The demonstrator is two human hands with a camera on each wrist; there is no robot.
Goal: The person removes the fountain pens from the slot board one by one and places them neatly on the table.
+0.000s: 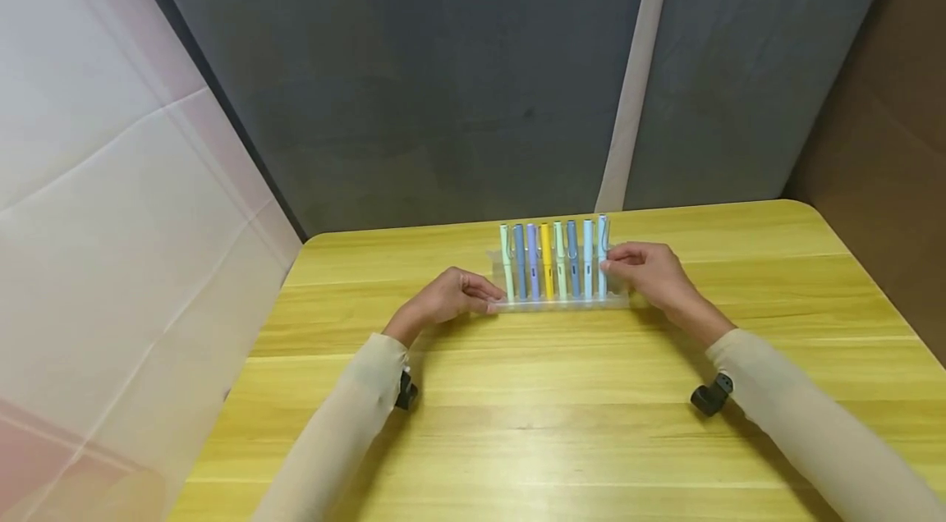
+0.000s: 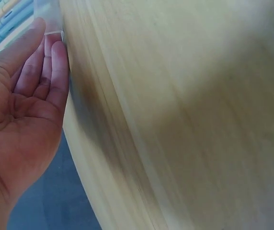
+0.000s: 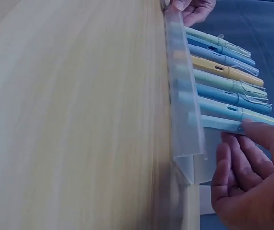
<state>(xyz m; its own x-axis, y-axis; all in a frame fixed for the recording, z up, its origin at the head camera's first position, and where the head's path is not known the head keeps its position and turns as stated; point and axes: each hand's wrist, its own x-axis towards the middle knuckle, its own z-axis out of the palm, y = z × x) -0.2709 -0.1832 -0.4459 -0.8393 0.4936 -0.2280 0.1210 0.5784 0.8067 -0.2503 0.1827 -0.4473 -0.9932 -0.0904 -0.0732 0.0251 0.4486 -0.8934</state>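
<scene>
A clear plastic pen stand (image 1: 562,305) stands on the table, holding a row of several capped pens upright. They include pale green, blue, purple, yellow (image 1: 546,247) and light blue ones. My left hand (image 1: 451,295) holds the stand's left end, its thumb and fingers at the clear edge (image 2: 54,32) in the left wrist view. At the opposite end, my right hand (image 1: 654,276) pinches the rightmost light blue pen (image 1: 602,236). In the right wrist view that pen (image 3: 221,123) has its lower part behind the stand's frosted-looking front lip (image 3: 185,96), the thumb pressing its side.
The wood-grain table (image 1: 532,423) stretches out in front of the stand. A dark grey panel (image 1: 443,95) rises behind its far edge, with a pale strip (image 1: 637,79) on it. A whitish sheet (image 1: 133,202) hangs at left, and a brown surface (image 1: 879,120) stands at right.
</scene>
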